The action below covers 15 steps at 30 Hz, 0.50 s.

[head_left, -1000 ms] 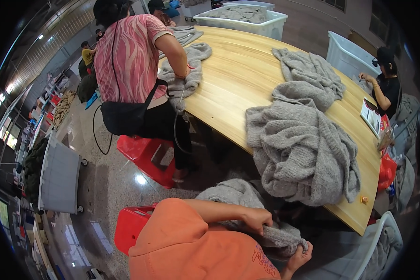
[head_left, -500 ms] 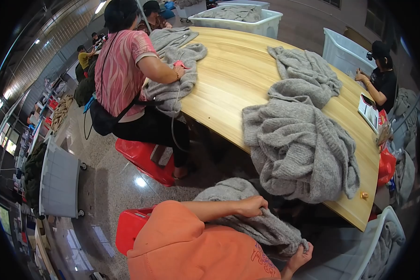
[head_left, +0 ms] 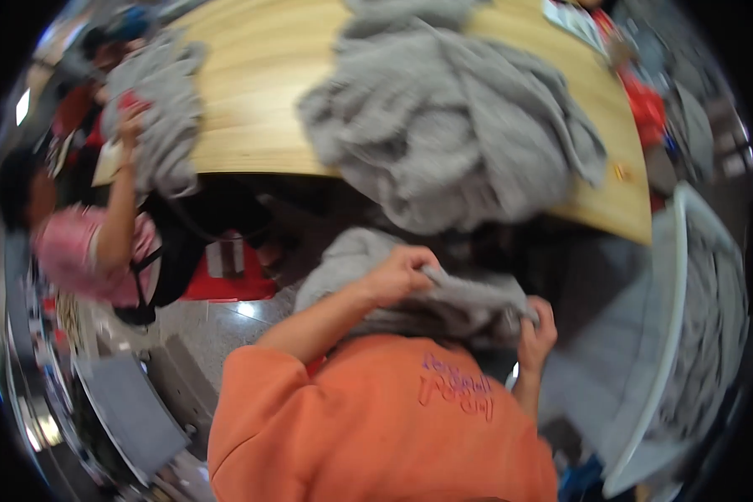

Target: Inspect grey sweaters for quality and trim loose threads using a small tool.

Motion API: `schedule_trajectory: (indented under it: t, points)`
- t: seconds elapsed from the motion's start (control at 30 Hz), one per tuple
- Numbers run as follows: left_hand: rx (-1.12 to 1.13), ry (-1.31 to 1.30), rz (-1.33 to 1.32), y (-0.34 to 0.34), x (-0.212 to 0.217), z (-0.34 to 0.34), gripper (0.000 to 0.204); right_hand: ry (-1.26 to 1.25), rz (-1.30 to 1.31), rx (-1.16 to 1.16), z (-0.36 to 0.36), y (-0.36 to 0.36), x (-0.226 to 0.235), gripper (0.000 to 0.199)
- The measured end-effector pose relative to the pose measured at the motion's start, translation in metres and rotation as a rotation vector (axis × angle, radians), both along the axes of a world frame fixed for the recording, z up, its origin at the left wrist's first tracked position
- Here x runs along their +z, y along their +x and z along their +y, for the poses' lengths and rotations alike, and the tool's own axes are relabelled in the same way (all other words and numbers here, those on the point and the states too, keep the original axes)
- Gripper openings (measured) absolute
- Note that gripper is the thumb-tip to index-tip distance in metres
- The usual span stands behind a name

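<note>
Garment [head_left: 477, 309], grey knit, bunched near centre, between table [head_left: 259, 100] and orange shirt [head_left: 385, 418]. Left hand [head_left: 403, 276]: I note it clenched on upper fold. Right hand [head_left: 540, 329]: grasping garment's right end. Grey pile [head_left: 452, 125] sags over near table edge, just beyond. Pale bin [head_left: 607, 318] at right, grey cloth [head_left: 704, 335] inside. Co-worker [head_left: 79, 255] in pink at left, beside table. My feed blurred; finer grip detail cannot be told.

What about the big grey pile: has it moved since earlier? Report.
No: the pile still overhangs the same near edge of the table; only the view shifted.
</note>
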<state>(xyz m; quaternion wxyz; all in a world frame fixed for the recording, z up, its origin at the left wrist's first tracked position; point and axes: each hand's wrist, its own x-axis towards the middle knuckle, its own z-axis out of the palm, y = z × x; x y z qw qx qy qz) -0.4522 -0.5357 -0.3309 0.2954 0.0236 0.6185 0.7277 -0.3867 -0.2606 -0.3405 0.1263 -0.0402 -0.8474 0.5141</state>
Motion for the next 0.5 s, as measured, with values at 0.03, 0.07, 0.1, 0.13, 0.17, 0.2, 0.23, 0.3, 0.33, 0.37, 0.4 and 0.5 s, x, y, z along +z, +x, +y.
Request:
schedule_trajectory:
  t: [0.03, 0.07, 0.1, 0.13, 0.17, 0.2, 0.23, 0.3, 0.33, 0.37, 0.4, 0.5]
  points:
    - [0.019, -0.002, -0.092, -0.001, 0.000, 0.006, 0.018, -0.079, -0.050, 0.003, -0.001, 0.004, 0.006, 0.020]
    - [0.029, 0.000, -0.047, -0.002, 0.001, 0.013, 0.016, -0.153, -0.141, -0.026, -0.003, 0.006, 0.013, 0.022]
    - [0.014, -0.034, -0.008, -0.003, 0.002, 0.021, 0.014, -0.301, -0.158, 0.048, -0.004, 0.010, 0.021, 0.024]
    - [-0.029, -0.015, -0.037, -0.003, 0.003, 0.029, 0.014, -0.443, -0.165, 0.117, -0.008, 0.010, 0.028, 0.025]
    - [-0.007, -0.053, -0.028, -0.002, 0.005, 0.036, 0.011, -0.359, -0.155, 0.190, -0.014, 0.008, 0.032, 0.026]
    - [0.029, -0.069, 0.017, -0.002, 0.007, 0.042, 0.008, -0.261, -0.173, 0.252, -0.021, 0.003, 0.035, 0.028]
    - [-0.023, -0.143, 0.026, -0.002, 0.008, 0.047, 0.008, -0.296, -0.245, 0.294, -0.029, -0.002, 0.034, 0.029]
    - [-0.072, -0.107, 0.032, -0.001, 0.010, 0.056, 0.011, -0.531, -0.481, 0.315, -0.046, -0.015, 0.028, 0.027]
    - [-0.083, -0.099, 0.062, 0.000, 0.010, 0.057, 0.015, -0.770, -0.609, 0.312, -0.054, -0.021, 0.022, 0.025]
    - [-0.045, -0.110, 0.095, 0.000, 0.010, 0.057, 0.019, -0.686, -0.464, 0.315, -0.061, -0.026, 0.017, 0.015]
    - [-0.036, -0.092, 0.096, 0.000, 0.010, 0.055, 0.019, -0.715, -0.409, 0.341, -0.060, -0.027, 0.013, 0.015]
    - [-0.083, -0.111, 0.029, 0.002, 0.007, 0.045, 0.017, -0.878, -0.401, 0.266, -0.062, -0.023, 0.005, 0.009]
